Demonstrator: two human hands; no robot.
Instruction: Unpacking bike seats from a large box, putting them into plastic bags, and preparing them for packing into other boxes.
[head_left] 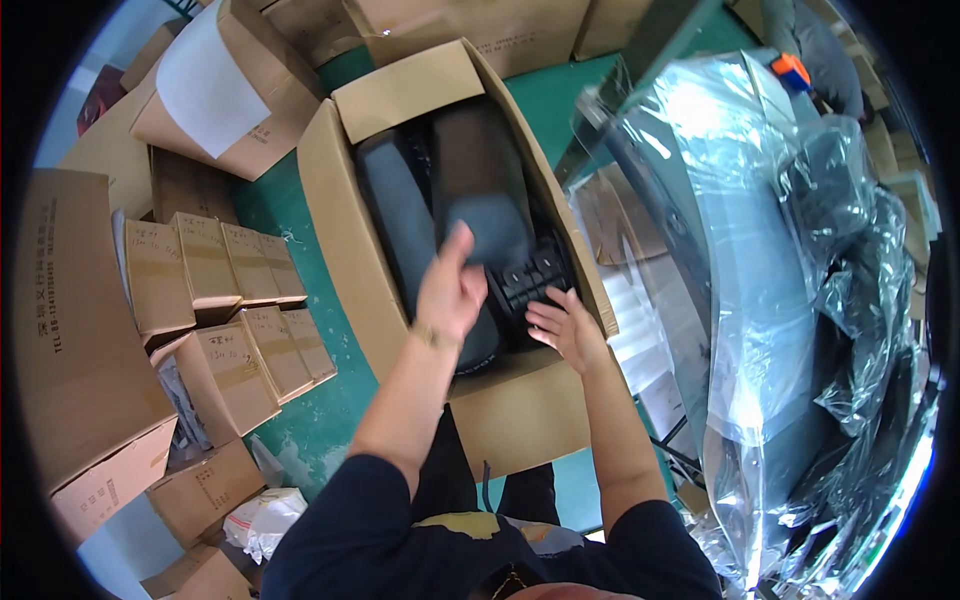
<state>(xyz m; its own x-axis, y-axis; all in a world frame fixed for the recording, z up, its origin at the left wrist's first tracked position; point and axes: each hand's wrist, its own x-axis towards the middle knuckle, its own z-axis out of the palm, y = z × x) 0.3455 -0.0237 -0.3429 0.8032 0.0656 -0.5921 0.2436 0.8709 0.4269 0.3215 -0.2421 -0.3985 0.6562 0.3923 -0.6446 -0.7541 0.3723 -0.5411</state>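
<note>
An open cardboard box [565,205] stands in front of me, packed with black parts. A long, smooth black padded piece [395,190] lies along its left side. A wider, dark block-shaped piece [480,150] lies beside it, and black ribbed plastic parts [527,277] sit at the right. My left hand [450,295] is over the near middle of the box, thumb raised away from the partly curled fingers, with nothing visible in it. Near the ribbed parts, my right hand [567,325] has its fingers spread and empty. Whether either hand touches the parts cannot be told.
Small taped cartons [215,270] are stacked at the left beside a large carton [90,320]. Another carton with a white sheet [210,85] stands at the far left. Large plastic-wrapped panels [730,260] fill the right. The floor [350,350] is green.
</note>
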